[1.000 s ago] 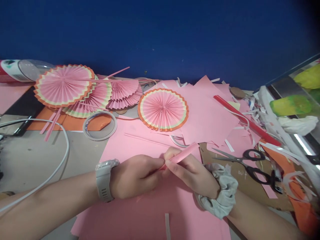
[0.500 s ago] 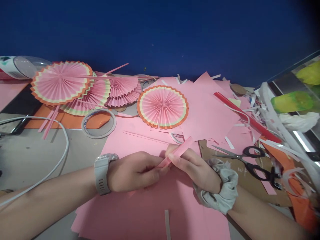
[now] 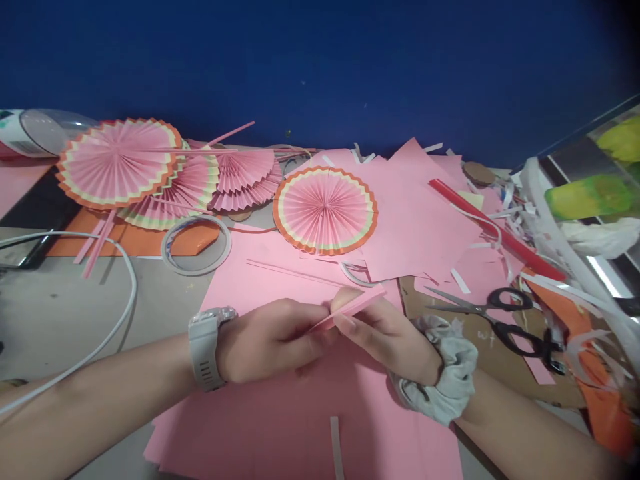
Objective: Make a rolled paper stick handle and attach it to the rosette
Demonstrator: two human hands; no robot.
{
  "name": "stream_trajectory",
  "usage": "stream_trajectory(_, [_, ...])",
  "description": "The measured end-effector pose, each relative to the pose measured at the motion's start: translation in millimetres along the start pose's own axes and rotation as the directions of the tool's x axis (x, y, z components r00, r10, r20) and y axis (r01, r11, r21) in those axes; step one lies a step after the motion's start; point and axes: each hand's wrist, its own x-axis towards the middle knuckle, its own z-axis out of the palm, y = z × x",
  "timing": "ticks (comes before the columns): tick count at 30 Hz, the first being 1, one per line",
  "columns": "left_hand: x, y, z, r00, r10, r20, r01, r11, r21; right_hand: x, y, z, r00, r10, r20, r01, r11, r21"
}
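In the head view, a folded pink strip (image 3: 359, 304) is held between the two hands, above the pink sheets (image 3: 300, 430) that are spread over the middle of the surface (image 3: 55, 307). The strip's lower end is pinched by the left hand (image 3: 277, 340), whose fingers are curled, though its exact grip is partly hidden. Farther up, the strip is pinched by the right hand (image 3: 387, 333), with the thumb pressed on it and the upper end slanted across the fingers. The hands are brought together so closely that it cannot be told whether they touch. A pale watch (image 3: 204, 350) is worn on the left wrist and a grey-green scrunchie (image 3: 447, 373) on the right.

Just beyond the hands, a round pleated rosette (image 3: 325, 212) is laid flat (its rim is edged in yellow and orange). More pleated fans (image 3: 120, 163) are overlapped at the far left, near a tape roll (image 3: 193, 271) and a white cable (image 3: 134, 287). To the right, scissors (image 3: 485, 309) are rested with blades parted on brown cardboard (image 3: 500, 377), near a long red strip (image 3: 495, 229). A short white strip (image 3: 336, 447) is seen at the near edge.
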Motion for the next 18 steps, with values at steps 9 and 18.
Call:
stream_trajectory(9, [2, -1, 14.8, 0.91, 0.033, -0.413, 0.093, 0.955, 0.281, 2, -2, 3, 0.99, 0.121, -0.072, -0.124, 0.991, -0.046])
stream_trajectory(18, [-1, -4, 16.7, 0.926, 0.08, -0.37, 0.11, 0.878, 0.466, -1, 0, 5, 0.987, 0.076, -0.141, -0.096, 0.985, -0.145])
